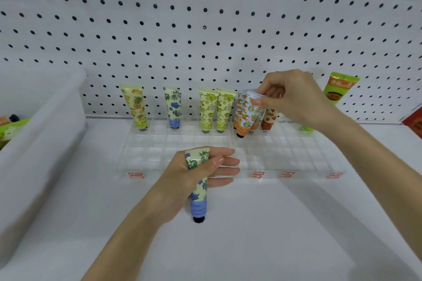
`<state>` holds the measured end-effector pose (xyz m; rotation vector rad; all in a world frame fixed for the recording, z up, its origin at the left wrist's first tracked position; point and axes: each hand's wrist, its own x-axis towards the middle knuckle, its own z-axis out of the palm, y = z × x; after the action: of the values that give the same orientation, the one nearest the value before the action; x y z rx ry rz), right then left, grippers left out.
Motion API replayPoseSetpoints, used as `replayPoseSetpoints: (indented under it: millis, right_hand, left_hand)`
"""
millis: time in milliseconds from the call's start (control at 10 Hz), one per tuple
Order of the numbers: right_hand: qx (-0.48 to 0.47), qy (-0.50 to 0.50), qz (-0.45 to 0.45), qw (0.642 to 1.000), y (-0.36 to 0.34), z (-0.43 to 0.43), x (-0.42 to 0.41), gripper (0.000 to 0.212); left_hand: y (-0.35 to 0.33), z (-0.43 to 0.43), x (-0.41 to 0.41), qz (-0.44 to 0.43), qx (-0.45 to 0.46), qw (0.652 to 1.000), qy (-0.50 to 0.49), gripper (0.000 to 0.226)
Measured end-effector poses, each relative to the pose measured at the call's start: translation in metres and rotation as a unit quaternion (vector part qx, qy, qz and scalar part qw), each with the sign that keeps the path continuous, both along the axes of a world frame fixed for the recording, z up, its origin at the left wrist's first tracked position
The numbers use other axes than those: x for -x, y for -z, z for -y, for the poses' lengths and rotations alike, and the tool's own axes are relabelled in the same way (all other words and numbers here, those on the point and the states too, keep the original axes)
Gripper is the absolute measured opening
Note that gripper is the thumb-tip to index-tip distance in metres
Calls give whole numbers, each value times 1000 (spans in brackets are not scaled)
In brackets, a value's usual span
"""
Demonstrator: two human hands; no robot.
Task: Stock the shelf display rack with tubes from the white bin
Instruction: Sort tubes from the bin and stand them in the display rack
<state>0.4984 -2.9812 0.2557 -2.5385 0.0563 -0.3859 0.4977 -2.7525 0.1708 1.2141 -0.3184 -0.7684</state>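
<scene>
Our right hand (296,98) pinches the flat crimped end of the orange-printed cream tube (247,114), so the black cap hangs below the grip. We judge this readies it to drop into a back cell of the clear acrylic display rack (285,150). Its long axis is near upright, cap pointing down and slightly left. Our left hand (182,180) clasps the blue-flowered tube (198,189) mid-body, cap below the grip, crimp above it. The translucent white plastic bin (45,132) sits well left of both grips.

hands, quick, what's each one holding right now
Left hand: grips the blue flower tube.
Right hand: pinches the top of the orange fruit tube.
</scene>
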Motion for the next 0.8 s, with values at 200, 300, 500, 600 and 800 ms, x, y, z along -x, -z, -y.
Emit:
replayPoseSetpoints:
  millis: [200, 300, 500, 600, 800]
  right_hand:
    - [18, -7, -26, 999, 14, -4, -5, 11]
    - [15, -8, -27, 999, 15, -6, -7, 9]
    - [12, -13, -31, 999, 16, -7, -10, 11]
    - [10, -12, -29, 999, 17, -7, -11, 12]
    - [3, -14, -33, 999, 17, -8, -10, 11]
  left_hand:
    - [0, 0, 0, 1, 2, 1000, 3, 32]
    - [-1, 0, 0, 1, 0, 1000, 6, 31]
    - [-2, -1, 0, 1, -3, 1000, 6, 31]
    - [-1, -1, 0, 0, -5, 1000, 3, 30]
    - [-1, 0, 0, -1, -6, 1000, -1, 30]
